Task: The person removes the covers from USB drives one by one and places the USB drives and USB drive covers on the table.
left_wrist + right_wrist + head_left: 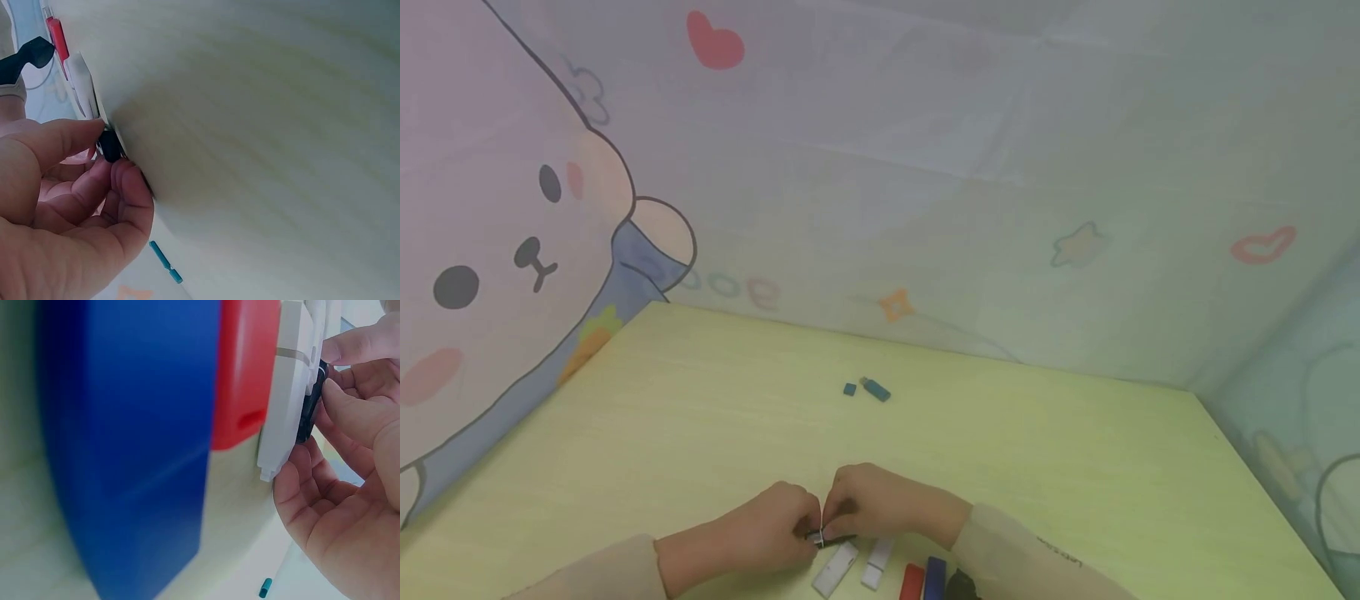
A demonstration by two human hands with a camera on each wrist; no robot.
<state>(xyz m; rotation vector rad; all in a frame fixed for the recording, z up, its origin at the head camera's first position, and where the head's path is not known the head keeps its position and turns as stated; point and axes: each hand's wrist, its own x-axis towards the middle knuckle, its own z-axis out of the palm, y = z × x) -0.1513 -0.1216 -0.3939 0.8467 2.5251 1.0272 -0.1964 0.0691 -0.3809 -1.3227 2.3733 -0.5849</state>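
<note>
In the head view my left hand and right hand meet low over the table's front part. Between them is a small black USB stick, with a silvery bit showing near the left fingers. The left thumb and fingers pinch its dark end in the left wrist view. My right thumb and fingers pinch the black body, seen in the right wrist view. Fingers hide part of it. Just beneath lie two white USB sticks, one to the left and one to the right.
A teal USB stick lies farther back with its small teal cap beside it. Near the front edge are a red stick, a blue stick and a dark object. A printed curtain hangs behind the table.
</note>
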